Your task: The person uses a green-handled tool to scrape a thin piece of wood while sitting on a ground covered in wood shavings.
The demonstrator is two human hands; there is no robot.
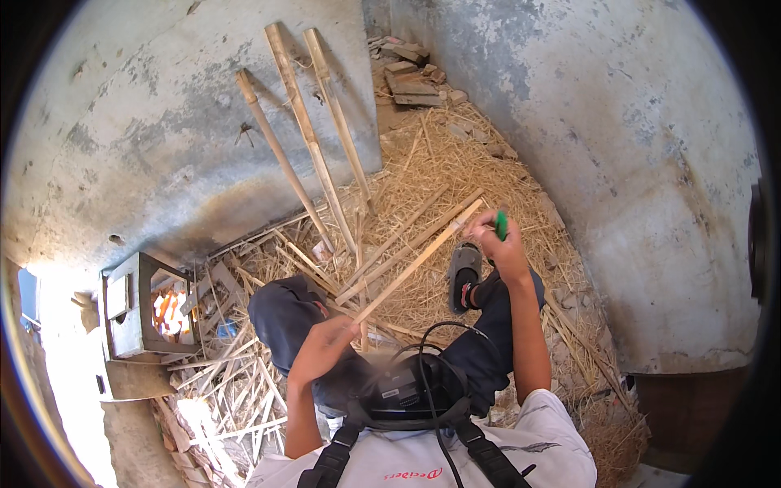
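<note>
My left hand (pixel 327 345) is closed around the near end of a long, pale bamboo strip (pixel 417 263). From there the strip slants away to the upper right, over the littered floor. Close to its far end, my right hand (pixel 503 252) grips a green-handled tool (pixel 501 225). The tool's working end is hidden, so I cannot tell its kind. My fingers there are bent beside the strip, and whether they touch it is unclear. Below the strip lie other long bamboo pieces (pixel 439 225).
Three bamboo poles (pixel 313 146) lean on the left wall. Straw and shavings (pixel 423 179) cover the floor around my shoe (pixel 464 279). A box-like metal frame (pixel 130 309) stands left, near split sticks (pixel 244 390). Bricks (pixel 411 81) are piled in the far corner.
</note>
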